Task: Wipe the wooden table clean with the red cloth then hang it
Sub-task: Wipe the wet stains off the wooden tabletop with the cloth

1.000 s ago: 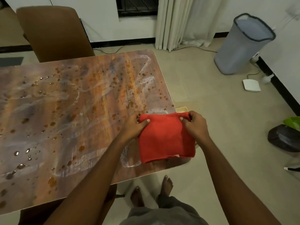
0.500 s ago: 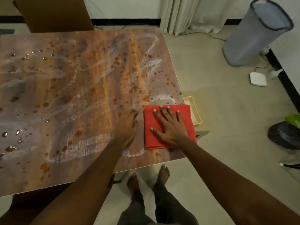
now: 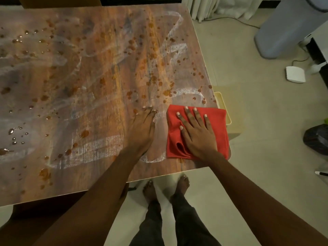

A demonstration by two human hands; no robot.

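Note:
The wooden table (image 3: 88, 86) fills the left and middle of the head view, covered with brown spots, water drops and whitish smears. A folded red cloth (image 3: 220, 121) lies flat on the table's near right corner. My right hand (image 3: 196, 132) presses on top of it, palm down, fingers spread. My left hand (image 3: 142, 128) rests flat on the bare wood just left of the cloth, holding nothing.
A cream plastic bin (image 3: 225, 110) stands on the floor beside the table's right edge. A grey laundry basket (image 3: 284, 31), a white device (image 3: 295, 74) with cables and a black bag (image 3: 316, 139) are on the tiled floor at right. A brown chair (image 3: 60, 0) stands behind the table.
A second ago both hands held the cloth up by its top edge. They laid it flat on the corner; now the right palm presses it and the left hand rests beside it.

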